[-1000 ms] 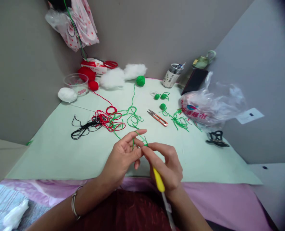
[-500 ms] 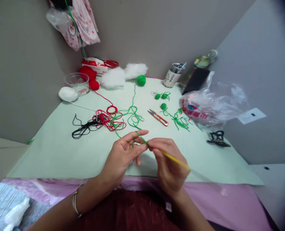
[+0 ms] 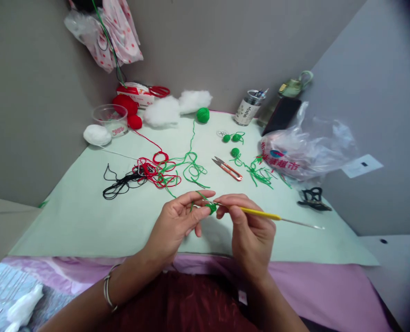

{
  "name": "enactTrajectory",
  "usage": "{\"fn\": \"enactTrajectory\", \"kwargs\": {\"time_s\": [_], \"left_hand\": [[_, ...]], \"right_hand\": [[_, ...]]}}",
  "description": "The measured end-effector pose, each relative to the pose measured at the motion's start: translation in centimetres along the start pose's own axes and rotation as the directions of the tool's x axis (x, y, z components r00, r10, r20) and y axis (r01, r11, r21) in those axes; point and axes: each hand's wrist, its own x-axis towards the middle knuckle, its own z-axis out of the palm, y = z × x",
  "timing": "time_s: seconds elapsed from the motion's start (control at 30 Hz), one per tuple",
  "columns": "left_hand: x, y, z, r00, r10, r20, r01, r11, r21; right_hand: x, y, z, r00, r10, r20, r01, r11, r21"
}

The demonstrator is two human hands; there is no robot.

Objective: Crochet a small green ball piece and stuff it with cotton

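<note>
My left hand (image 3: pixel 180 216) pinches a small green crochet piece (image 3: pixel 211 208) between thumb and fingers, and green yarn runs over its raised index finger. In my right hand (image 3: pixel 251 226) is a crochet hook (image 3: pixel 263 213) with a yellow handle, gripped like a pen. The hook's thin metal tip lies at the top of the green piece, by the yarn; whether it sits inside a loop is too small to tell. Its other metal end points right. Loose green yarn (image 3: pixel 193 168) trails over the table from a green yarn ball (image 3: pixel 203 115).
Thread snips (image 3: pixel 227 168) lie ahead of my hands, near small green crocheted balls (image 3: pixel 235 152) and yarn scraps (image 3: pixel 260 175). Tangled red yarn (image 3: pixel 156 170) and black yarn (image 3: pixel 121 184) lie left. A plastic bag (image 3: pixel 294 152) and black hair clip (image 3: pixel 313 199) are right.
My right hand has shifted slightly right and turned, so the hook now lies flatter and its metal tip shows. More of the green piece is visible. The left hand has barely moved.
</note>
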Motion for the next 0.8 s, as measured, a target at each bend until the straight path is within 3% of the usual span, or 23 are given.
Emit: {"fn": "enactTrajectory", "kwargs": {"time_s": [0.17, 0.3, 0.47, 0.57, 0.67, 0.73, 0.8], "left_hand": [[-0.1, 0.2, -0.4, 0.999, 0.017, -0.038, -0.015, 0.998, 0.054], [-0.1, 0.2, -0.6, 0.998, 0.042, -0.042, -0.039, 0.997, 0.071], [-0.1, 0.2, -0.6, 0.995, 0.089, -0.035, -0.084, 0.987, 0.139], [-0.1, 0.0, -0.3, 0.992, 0.115, -0.053, -0.107, 0.986, 0.129], [-0.2, -0.1, 0.0, 0.989, 0.120, -0.085, -0.114, 0.991, 0.069], [-0.2, -0.1, 0.1, 0.995, 0.068, -0.067, -0.070, 0.997, -0.031], [-0.1, 0.3, 0.0, 0.998, -0.063, 0.007, 0.063, 0.986, -0.157]], "right_hand": [[-0.1, 0.5, -0.5, 0.992, 0.121, 0.032, -0.124, 0.976, 0.179], [-0.3, 0.0, -0.5, 0.996, 0.078, 0.037, -0.082, 0.989, 0.122], [-0.7, -0.5, -0.6, 0.988, -0.136, 0.068, 0.144, 0.979, -0.145], [-0.9, -0.3, -0.6, 0.936, -0.317, 0.152, 0.347, 0.901, -0.259], [-1.1, 0.5, -0.5, 0.888, -0.398, 0.228, 0.459, 0.789, -0.409], [-1.4, 1.0, -0.4, 0.854, -0.446, 0.267, 0.518, 0.688, -0.508], [-1.5, 1.2, -0.4, 0.838, -0.478, 0.264, 0.539, 0.648, -0.539]]}}
